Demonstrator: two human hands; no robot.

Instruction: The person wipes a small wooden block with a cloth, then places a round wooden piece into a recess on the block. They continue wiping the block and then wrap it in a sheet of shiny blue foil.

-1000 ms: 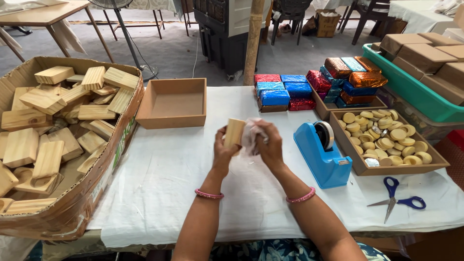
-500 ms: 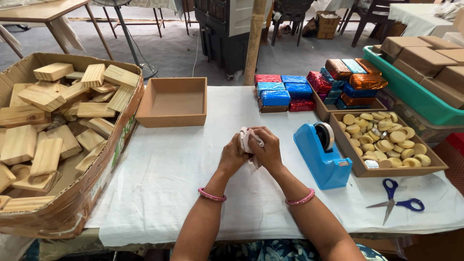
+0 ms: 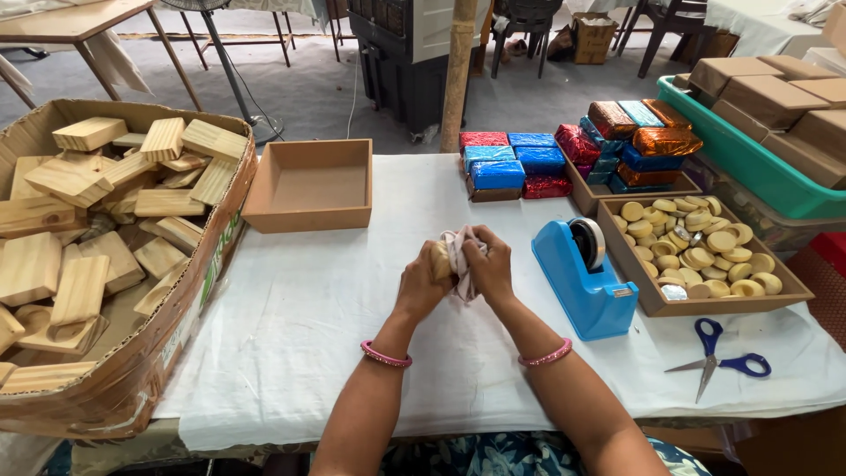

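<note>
My left hand (image 3: 421,284) gripped a wood block (image 3: 439,261), right hand (image 3: 490,264) pressed a cloth (image 3: 458,256) against it, both clenched, over mid worktop (image 3: 308,317). Tape dispenser (image 3: 589,280) sat just right of them. Empty tray (image 3: 308,187) at the far edge, carton of blocks (image 3: 106,264) at the left edge, scissors (image 3: 718,363) near the right corner.

Over the white-covered table (image 3: 291,326), the left hand (image 3: 421,286) grips a small wooden block (image 3: 438,261) while the right hand (image 3: 490,269) presses a pale cloth (image 3: 458,251) against it, just beside a blue tape dispenser (image 3: 582,282), with blue-handled scissors (image 3: 718,360) lying farther right
</note>
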